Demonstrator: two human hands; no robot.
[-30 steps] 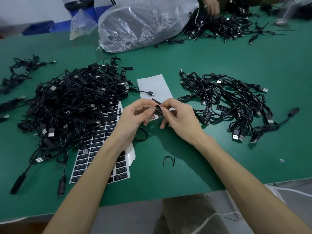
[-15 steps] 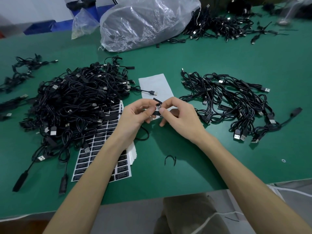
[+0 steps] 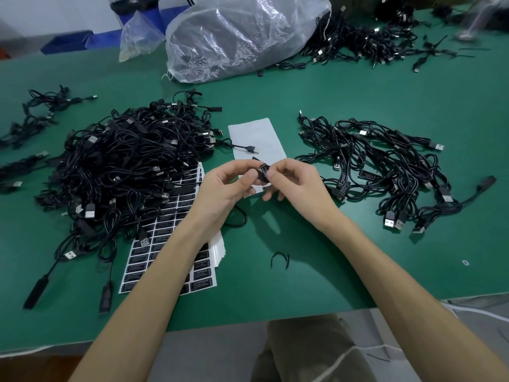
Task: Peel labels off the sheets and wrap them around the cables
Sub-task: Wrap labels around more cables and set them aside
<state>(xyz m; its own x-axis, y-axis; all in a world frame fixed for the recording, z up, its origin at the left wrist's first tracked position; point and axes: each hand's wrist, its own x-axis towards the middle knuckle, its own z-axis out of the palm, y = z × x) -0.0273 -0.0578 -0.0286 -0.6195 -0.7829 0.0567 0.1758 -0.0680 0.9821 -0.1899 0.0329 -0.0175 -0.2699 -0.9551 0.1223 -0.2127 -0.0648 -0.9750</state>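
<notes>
Pinching a black label (image 3: 264, 172) at frame centre: my left hand (image 3: 220, 188) and right hand (image 3: 297, 186) both grip it between thumb and forefinger, fingers curled, held just above the table (image 3: 358, 257). The label looks part-wrapped round the cable (image 3: 245, 217). The fingers hide most of that cable, and only a loop shows beneath the left hand.

Stock check, directions taken from the hands:
- 9 o'clock: big cable heap (image 3: 132, 166), dense. I see no labels on it, so I judge it unprocessed.
- 3 o'clock: smaller cable heap (image 3: 385, 166), spread loosely. Several black tags are visible on its cords, so I judge these done.
- 7 o'clock: label sheets (image 3: 170, 244), stacked, partly under the big heap and my left forearm. The top sheet has many labels left.
- 12 o'clock: bare backing sheet (image 3: 256, 139), almost stripped. One plug from the big heap lies across it.
- Far 1 o'clock: another cable heap (image 3: 358, 42) beside a plastic bag (image 3: 242, 34). I cannot tell its status.

Estimate: well under half done. The present wrap needs pressing closed, and the big heap remains.
</notes>
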